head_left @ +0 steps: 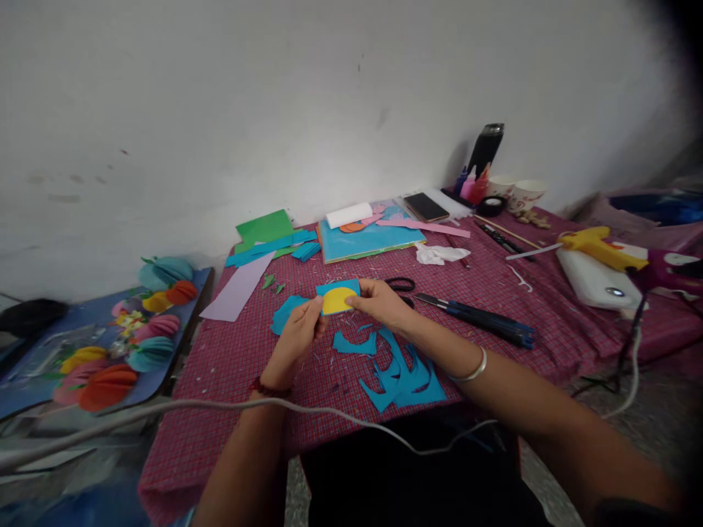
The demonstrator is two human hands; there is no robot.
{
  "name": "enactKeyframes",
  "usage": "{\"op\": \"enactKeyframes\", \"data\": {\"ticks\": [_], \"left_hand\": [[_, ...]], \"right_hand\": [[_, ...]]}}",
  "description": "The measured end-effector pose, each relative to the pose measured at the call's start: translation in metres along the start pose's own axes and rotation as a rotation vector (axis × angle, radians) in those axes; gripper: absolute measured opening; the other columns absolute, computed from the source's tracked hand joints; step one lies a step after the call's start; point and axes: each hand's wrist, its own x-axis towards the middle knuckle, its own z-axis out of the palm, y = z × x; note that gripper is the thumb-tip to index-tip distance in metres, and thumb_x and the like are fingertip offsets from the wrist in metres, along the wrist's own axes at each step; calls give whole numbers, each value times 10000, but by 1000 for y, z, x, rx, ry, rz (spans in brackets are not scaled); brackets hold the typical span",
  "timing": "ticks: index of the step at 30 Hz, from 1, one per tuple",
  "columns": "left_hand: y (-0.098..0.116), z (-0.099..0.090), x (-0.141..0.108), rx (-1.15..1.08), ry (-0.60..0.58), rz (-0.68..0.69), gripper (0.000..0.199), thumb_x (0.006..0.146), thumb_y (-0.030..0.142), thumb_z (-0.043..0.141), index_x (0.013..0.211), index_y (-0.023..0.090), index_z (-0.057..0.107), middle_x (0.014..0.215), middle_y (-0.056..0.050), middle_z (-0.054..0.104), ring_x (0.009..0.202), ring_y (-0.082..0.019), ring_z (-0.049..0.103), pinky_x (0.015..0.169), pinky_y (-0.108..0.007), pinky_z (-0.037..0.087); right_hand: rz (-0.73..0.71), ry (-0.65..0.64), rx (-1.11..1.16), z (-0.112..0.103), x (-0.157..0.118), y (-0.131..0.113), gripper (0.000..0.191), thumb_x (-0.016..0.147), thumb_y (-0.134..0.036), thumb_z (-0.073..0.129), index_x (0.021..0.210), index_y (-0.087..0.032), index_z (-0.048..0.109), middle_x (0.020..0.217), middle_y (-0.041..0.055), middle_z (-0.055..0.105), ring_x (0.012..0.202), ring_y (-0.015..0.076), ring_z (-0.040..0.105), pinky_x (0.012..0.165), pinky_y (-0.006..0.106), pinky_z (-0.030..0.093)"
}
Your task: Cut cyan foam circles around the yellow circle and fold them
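Observation:
My left hand (301, 328) pinches the left edge of a blue paper piece (337, 285) and the yellow half-round paper shape (336, 301) lying against it. On the other side, my right hand (378, 301) grips the right edge of both, thumb on the yellow shape. They are held up over the table. Beside my left hand lie cut blue paper pieces (285, 311). Curved blue offcuts (403, 377) are spread below my right hand. Black-handled scissors (400, 284) lie partly hidden behind my right hand, and a utility knife (483, 320) rests to the right.
A pale cable (329, 413) runs across the front of the checkered table (220, 388). At right sits a yellow glue gun (601, 247). Stacked coloured sheets (351, 249), a phone (425, 207) and a black bottle (486, 150) stand behind. Paper fruit shapes (157, 329) lie at left.

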Motion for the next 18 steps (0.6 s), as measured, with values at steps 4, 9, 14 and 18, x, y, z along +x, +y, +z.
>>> {"op": "enactKeyframes", "data": {"ticks": [4, 9, 14, 18], "left_hand": [[-1, 0, 1, -21, -5, 50, 420, 801, 539, 519, 576, 192, 447, 452, 56, 394, 396, -78, 327, 401, -219, 250], [0, 0, 2, 100, 61, 144, 413, 789, 511, 549, 549, 190, 447, 447, 50, 417, 411, -84, 361, 424, -225, 275], [0, 1, -1, 112, -9, 55, 495, 852, 582, 384, 574, 198, 529, 470, 5, 482, 421, -119, 419, 430, -258, 290], [0, 5, -2, 67, -148, 93, 534, 878, 549, 357, 466, 214, 418, 432, 9, 364, 411, -121, 328, 434, -279, 240]], "right_hand": [[6, 9, -5, 0, 0, 1, 165, 659, -271, 679, 757, -143, 643, 696, -13, 635, 640, 122, 533, 631, 244, 408], [28, 20, 13, -1, 0, 3, 180, 668, -296, 675, 752, -144, 628, 671, -21, 603, 584, 101, 487, 566, 222, 370], [19, 22, 22, -1, 1, 2, 147, 660, -268, 666, 712, -144, 607, 632, -35, 575, 550, 86, 459, 557, 219, 359], [-6, 17, 43, -1, 1, 2, 180, 658, -288, 685, 742, -145, 619, 675, -28, 602, 592, 96, 493, 588, 223, 378]]}}
